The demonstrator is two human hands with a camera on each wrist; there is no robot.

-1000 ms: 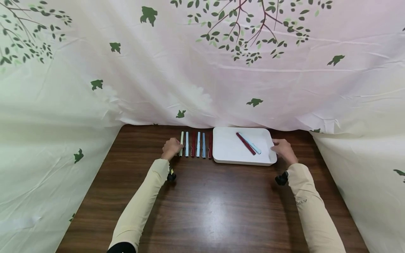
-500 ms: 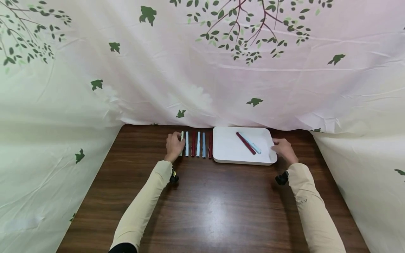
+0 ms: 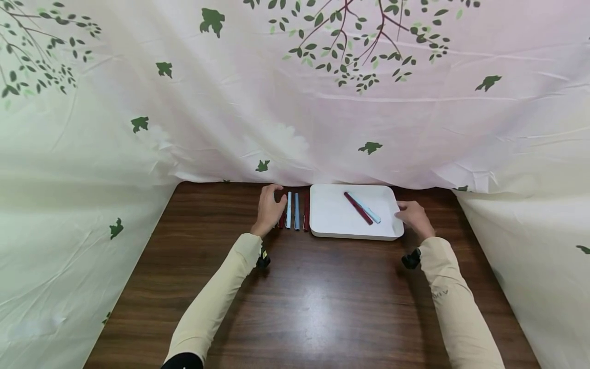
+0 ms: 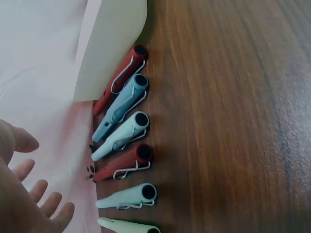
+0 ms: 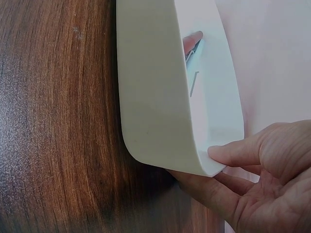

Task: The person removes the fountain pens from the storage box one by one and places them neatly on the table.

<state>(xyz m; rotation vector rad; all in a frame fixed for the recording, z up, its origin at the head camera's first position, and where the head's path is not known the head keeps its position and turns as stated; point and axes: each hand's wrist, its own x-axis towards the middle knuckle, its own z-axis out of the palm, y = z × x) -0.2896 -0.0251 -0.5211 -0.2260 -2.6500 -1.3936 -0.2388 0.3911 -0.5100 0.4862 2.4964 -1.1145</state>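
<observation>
My left hand [image 3: 269,209] hovers over the left part of a row of capped pens, its fingers spread and loosely bent with nothing between them. In the left wrist view the row runs from a light green pen [image 4: 127,226] through a pale blue pen [image 4: 126,196], a red pen [image 4: 126,163], another pale blue pen [image 4: 121,136] and a darker blue pen [image 4: 121,107] to a red pen [image 4: 119,80] beside the tray. My right hand [image 3: 415,219] pinches the right wall of the white tray [image 3: 329,215], thumb inside and fingers outside.
Inside the tray lie a dark red pen [image 3: 358,208] and a light blue pen [image 3: 366,209], side by side at a slant. The brown wooden table [image 3: 313,287] stretches toward me. A printed cloth [image 3: 295,102] hangs behind its far edge.
My left hand has moved right from the light green pen, now covering the leftmost pens in the head view. My right hand stays on the tray.
</observation>
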